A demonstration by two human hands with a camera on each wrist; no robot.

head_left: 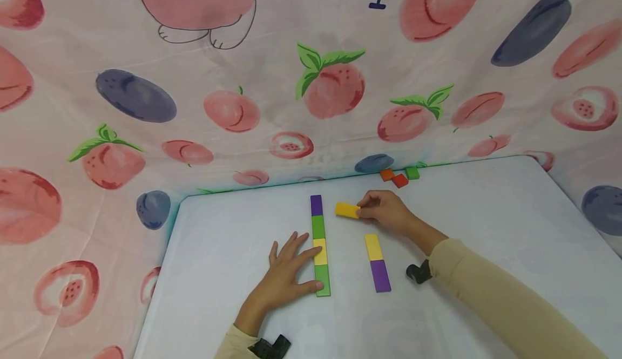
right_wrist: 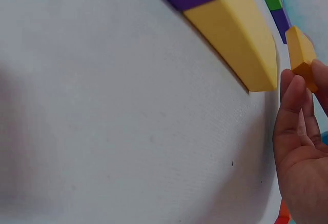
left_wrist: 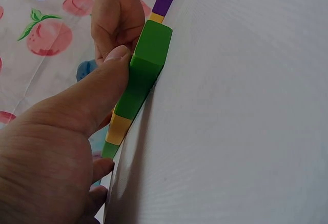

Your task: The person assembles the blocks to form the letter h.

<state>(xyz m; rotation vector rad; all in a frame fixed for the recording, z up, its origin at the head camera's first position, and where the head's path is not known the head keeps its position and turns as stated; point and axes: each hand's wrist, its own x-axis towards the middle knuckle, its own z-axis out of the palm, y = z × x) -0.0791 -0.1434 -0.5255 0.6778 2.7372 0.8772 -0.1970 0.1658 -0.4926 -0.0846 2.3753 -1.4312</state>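
Note:
Between thumb and fingers, my right hand pinches one end of a yellow-orange block, to the right of the far end of a long row. That row has a purple block, a green block, a yellow block and a near green block, laid end to end. My left hand is spread beside the row, index fingertip over the yellow block and thumb at the near green one. A shorter row to the right joins a yellow block and a purple block.
At the table's back edge lie an orange block, a red block and a green block. The white table meets a fruit-printed cloth behind it. Black wrist devices sit at both sleeves.

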